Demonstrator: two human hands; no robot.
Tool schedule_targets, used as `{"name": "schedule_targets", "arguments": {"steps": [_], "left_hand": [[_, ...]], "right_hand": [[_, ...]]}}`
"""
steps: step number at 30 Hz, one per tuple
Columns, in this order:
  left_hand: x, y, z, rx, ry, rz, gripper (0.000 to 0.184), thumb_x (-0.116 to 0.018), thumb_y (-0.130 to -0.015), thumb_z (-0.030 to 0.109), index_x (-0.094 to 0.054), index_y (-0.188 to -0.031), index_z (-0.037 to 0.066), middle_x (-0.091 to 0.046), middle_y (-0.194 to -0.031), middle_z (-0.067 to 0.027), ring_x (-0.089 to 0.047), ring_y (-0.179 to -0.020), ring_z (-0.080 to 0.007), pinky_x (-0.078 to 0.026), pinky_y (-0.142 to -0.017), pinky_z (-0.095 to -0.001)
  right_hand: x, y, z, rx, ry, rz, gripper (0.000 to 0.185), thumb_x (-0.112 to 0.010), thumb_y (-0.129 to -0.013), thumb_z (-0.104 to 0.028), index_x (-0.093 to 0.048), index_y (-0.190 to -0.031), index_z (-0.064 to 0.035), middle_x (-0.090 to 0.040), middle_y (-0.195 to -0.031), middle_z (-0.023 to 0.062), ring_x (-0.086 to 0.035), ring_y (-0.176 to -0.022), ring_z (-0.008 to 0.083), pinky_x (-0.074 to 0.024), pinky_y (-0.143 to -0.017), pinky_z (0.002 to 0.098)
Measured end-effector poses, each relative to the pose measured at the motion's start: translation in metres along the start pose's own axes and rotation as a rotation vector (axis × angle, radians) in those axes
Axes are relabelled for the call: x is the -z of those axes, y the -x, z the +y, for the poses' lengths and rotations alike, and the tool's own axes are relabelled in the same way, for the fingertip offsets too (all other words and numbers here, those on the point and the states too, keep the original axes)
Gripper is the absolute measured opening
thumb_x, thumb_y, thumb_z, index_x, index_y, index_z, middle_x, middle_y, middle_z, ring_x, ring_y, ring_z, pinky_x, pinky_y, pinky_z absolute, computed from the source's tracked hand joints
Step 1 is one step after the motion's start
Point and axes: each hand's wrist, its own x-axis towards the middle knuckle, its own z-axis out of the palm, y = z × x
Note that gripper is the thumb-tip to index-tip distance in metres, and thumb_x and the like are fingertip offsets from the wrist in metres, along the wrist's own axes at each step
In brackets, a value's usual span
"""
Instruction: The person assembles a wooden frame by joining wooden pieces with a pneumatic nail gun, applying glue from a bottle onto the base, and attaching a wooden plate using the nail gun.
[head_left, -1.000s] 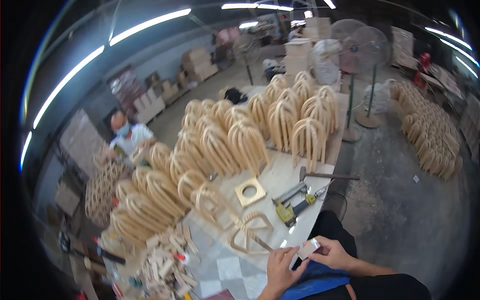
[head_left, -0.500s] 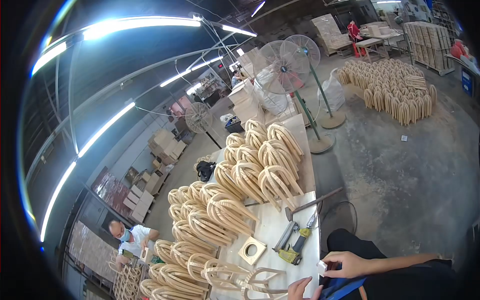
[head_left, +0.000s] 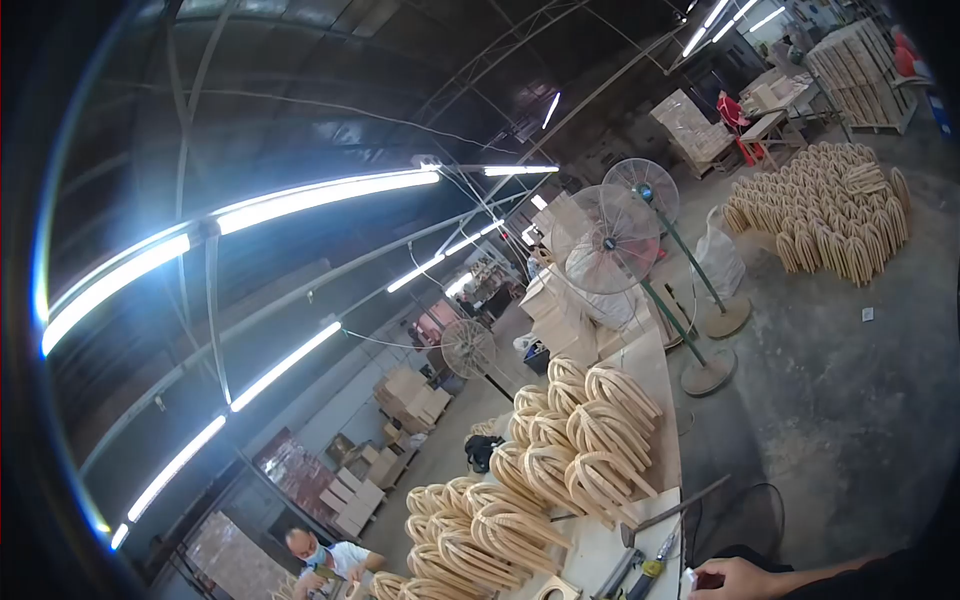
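A small pale block point(head_left: 690, 577) sits at the near edge, pinched in the fingertips of the person's right hand point(head_left: 738, 580) and jutting left; its long axis cannot be told. Left of it lies a yellow-and-black power tool point(head_left: 651, 569), with a hammer point(head_left: 680, 506) beyond, handle pointing far right; the left hand is out of view.

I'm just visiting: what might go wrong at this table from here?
The hammer lies with its handle past the edge of the table, so a bump might knock it off. The right hand holds a small pale piece near that edge; it could slip and drop. The wooden arches stand crowded, so bumping one might topple others.
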Motion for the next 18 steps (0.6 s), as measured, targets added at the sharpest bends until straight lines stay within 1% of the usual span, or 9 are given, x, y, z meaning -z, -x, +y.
{"name": "schedule_targets", "arguments": {"steps": [1,7,8,10,11,15,16,18], "left_hand": [[0.021,0.003,0.005,0.002,-0.012,0.006,0.043,-0.065,-0.106,0.031,-0.065,-0.142,0.009,-0.072,-0.116,-0.0151,-0.069,-0.106,-0.0302,-0.057,-0.093,-0.0414],[0.004,0.011,0.013,-0.061,-0.109,0.478,0.043,-0.051,-0.113,0.03,-0.057,-0.152,0.012,-0.07,-0.129,-0.0132,-0.067,-0.121,-0.0302,-0.056,-0.105,-0.0395],[-0.003,0.013,0.014,-0.07,-0.124,0.557,0.044,-0.048,-0.114,0.03,-0.056,-0.154,0.013,-0.069,-0.131,-0.0129,-0.066,-0.124,-0.0302,-0.056,-0.107,-0.0392],[-0.017,0.016,0.019,-0.091,-0.162,0.709,0.044,-0.044,-0.117,0.029,-0.053,-0.157,0.014,-0.069,-0.135,-0.0122,-0.065,-0.129,-0.0302,-0.055,-0.111,-0.0385],[-0.028,0.014,0.025,-0.09,-0.167,0.709,0.044,-0.044,-0.117,0.029,-0.053,-0.157,0.014,-0.069,-0.135,-0.0122,-0.065,-0.129,-0.0302,-0.055,-0.111,-0.0385],[-0.078,0.001,0.047,-0.121,-0.088,0.864,0.044,-0.042,-0.118,0.025,-0.05,-0.16,0.015,-0.066,-0.141,-0.0121,-0.06,-0.139,-0.0294,-0.047,-0.122,-0.0332],[-0.083,-0.003,0.049,-0.119,-0.087,0.861,0.044,-0.042,-0.118,0.025,-0.05,-0.16,0.015,-0.066,-0.141,-0.0121,-0.06,-0.139,-0.0294,-0.047,-0.122,-0.0332],[-0.096,-0.006,0.052,-0.075,-0.359,0.866,0.043,-0.043,-0.117,0.025,-0.052,-0.158,0.015,-0.066,-0.14,-0.0115,-0.06,-0.137,-0.0286,-0.047,-0.12,-0.0332]], "right_hand": [[0.001,0.003,-0.005,0.005,-0.012,-0.003,0.044,-0.082,-0.088,-0.022,-0.07,-0.122,0.0039,-0.074,-0.109,0.0145,-0.066,-0.092,0.0258,-0.0527,-0.09,0.0312],[0.033,0.032,-0.056,0.059,0.208,0.161,0.034,-0.087,-0.092,-0.018,-0.078,-0.12,-0.0019,-0.074,-0.108,0.0043,-0.069,-0.089,0.0133,-0.0558,-0.084,0.0241],[0.039,0.035,-0.059,0.05,0.203,0.159,0.034,-0.087,-0.092,-0.018,-0.078,-0.12,-0.0019,-0.074,-0.108,0.0043,-0.069,-0.089,0.0133,-0.0558,-0.084,0.0241],[0.051,0.042,-0.06,0.186,0.361,0.229,0.034,-0.089,-0.091,-0.02,-0.078,-0.117,-0.002,-0.075,-0.108,0.0041,-0.07,-0.088,0.0124,-0.0558,-0.082,0.0225],[0.056,0.045,-0.061,0.187,0.356,0.231,0.034,-0.089,-0.091,-0.02,-0.078,-0.117,-0.002,-0.075,-0.108,0.0041,-0.07,-0.088,0.0124,-0.0558,-0.082,0.0225],[0.071,0.06,-0.067,0.326,0.535,0.242,0.033,-0.089,-0.09,-0.018,-0.079,-0.118,-0.0051,-0.075,-0.11,0.0038,-0.072,-0.089,0.0123,-0.057,-0.08,0.0218],[0.072,0.062,-0.072,0.325,0.538,0.244,0.033,-0.089,-0.09,-0.018,-0.079,-0.118,-0.0051,-0.075,-0.11,0.0038,-0.072,-0.089,0.0123,-0.057,-0.08,0.0218],[0.073,0.067,-0.081,0.403,0.577,0.196,0.032,-0.087,-0.092,-0.02,-0.079,-0.12,-0.0077,-0.075,-0.112,0.0032,-0.072,-0.09,0.0117,-0.0575,-0.079,0.0214]]}}
